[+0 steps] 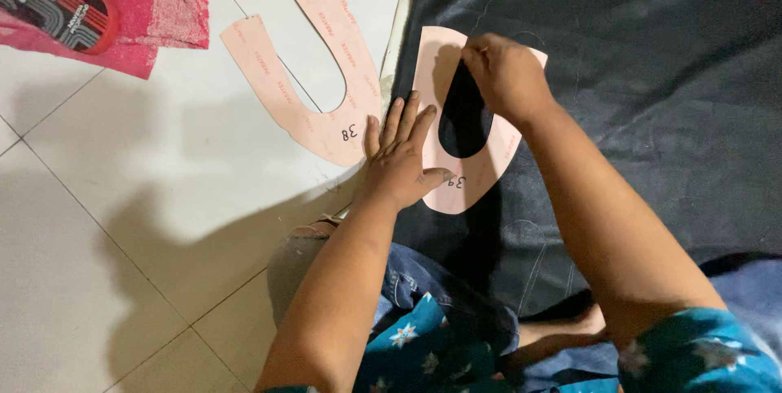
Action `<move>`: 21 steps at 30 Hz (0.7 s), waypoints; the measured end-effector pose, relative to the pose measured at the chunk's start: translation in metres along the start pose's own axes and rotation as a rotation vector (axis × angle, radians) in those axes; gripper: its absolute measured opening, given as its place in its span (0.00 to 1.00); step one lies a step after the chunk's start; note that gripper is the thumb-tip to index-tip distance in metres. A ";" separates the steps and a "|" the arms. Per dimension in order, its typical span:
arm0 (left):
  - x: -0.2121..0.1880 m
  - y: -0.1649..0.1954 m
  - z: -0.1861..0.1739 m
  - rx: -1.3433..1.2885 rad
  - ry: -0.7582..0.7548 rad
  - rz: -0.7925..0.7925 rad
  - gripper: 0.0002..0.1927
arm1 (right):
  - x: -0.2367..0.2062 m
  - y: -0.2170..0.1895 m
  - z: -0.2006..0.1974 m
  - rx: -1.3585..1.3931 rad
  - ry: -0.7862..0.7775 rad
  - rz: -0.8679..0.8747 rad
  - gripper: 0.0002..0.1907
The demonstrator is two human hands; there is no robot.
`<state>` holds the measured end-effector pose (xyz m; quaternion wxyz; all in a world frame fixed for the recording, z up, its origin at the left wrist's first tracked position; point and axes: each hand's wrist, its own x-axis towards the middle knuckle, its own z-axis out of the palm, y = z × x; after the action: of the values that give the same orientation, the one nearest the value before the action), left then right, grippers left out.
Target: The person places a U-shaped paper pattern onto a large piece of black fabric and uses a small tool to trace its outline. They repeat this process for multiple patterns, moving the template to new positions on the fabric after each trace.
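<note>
Flat and spread, the left hand (399,161) presses down on the near edge of a pink U-shaped cardboard pattern (428,83), pinning it to the black cloth (635,75) so it cannot slide. Just beyond those fingers, the right hand (501,75) is curled at the pattern's inner curve, fingertips bunched as if around a marker; whether it holds one I cannot tell. Left of the pressing hand, a second pink pattern (285,92) lies on the white tiled floor (98,222).

A second pink U-shaped template (303,75) lies on white floor tiles (122,263) just left of the grip (red-and-black insoles (61,2) on pink cloth (167,14) farther left).
</note>
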<state>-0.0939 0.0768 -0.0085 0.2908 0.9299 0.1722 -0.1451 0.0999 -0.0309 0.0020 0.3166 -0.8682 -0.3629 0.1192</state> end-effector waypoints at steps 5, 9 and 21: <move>0.003 0.000 0.001 0.021 0.003 -0.005 0.56 | -0.045 -0.015 0.014 -0.018 -0.072 -0.119 0.12; 0.002 0.001 0.001 0.001 0.003 -0.008 0.56 | -0.038 -0.011 0.018 -0.022 -0.053 -0.050 0.12; 0.001 0.002 -0.003 0.013 -0.009 -0.008 0.56 | -0.023 -0.002 0.016 0.000 0.052 -0.024 0.12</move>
<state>-0.0920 0.0773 -0.0053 0.2852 0.9304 0.1735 -0.1515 0.0755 -0.0387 -0.0094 0.3273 -0.8667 -0.3649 0.0925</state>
